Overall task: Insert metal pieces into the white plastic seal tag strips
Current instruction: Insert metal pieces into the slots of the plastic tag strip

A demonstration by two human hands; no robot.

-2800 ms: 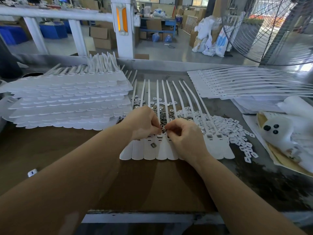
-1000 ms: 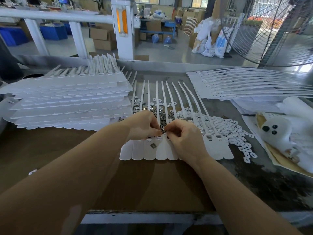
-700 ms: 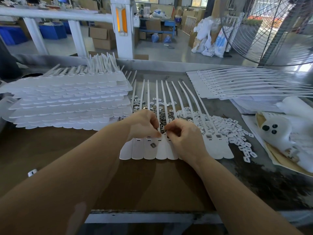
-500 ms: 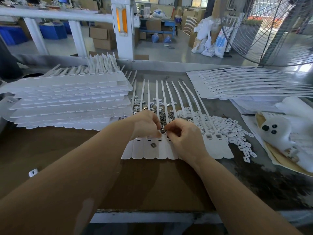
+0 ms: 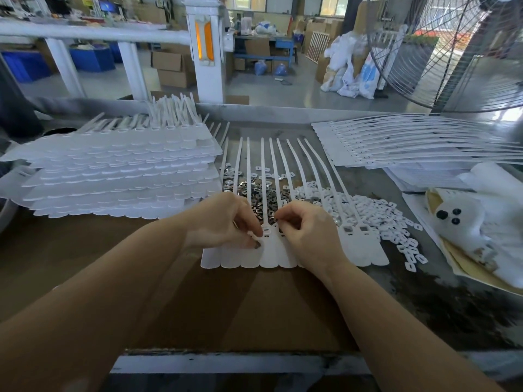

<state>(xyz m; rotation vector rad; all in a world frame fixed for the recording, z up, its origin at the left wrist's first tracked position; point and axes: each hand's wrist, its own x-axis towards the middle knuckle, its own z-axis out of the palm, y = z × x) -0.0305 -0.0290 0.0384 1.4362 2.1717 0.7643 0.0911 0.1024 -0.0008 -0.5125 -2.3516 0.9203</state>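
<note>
While your two hands meet over the row of white seal tag strips (image 5: 268, 247), the strips lie flat on the brown cardboard sheet (image 5: 198, 301) right under your fingers, flags side by side toward you and thin tails running away from you, so each strip's long axis goes near to far. Your left hand (image 5: 223, 222) has its fingers curled down, the tips pressed on the head of one strip; whether they pinch a metal piece I cannot tell, though a small dark metal piece (image 5: 257, 244) lies on a flag just beside your left fingertips. Your right hand (image 5: 307, 230) is curled too, thumb and forefinger drawn together at the head of the neighbouring strip; what they hold is hidden. Both forearms reach in from the near edge, wrists raised a little, knuckles up.

Just beyond your fingertips, under the tails, sits a heap of shiny metal pieces (image 5: 263, 193). To the right of your right hand spreads a pile of small white plastic caps (image 5: 376, 213). Left of your left hand is a tall stack of seal tag sheets (image 5: 119, 171); far right of the grip, another fanned stack of strips (image 5: 410, 145) lies with tails pointing right. A white plush toy (image 5: 458, 222) rests well to the right. The table (image 5: 424, 306) is grey and stained. Beyond it are a white post (image 5: 205, 52), cardboard boxes (image 5: 172, 69), and a large wire fan guard (image 5: 452, 52).
</note>
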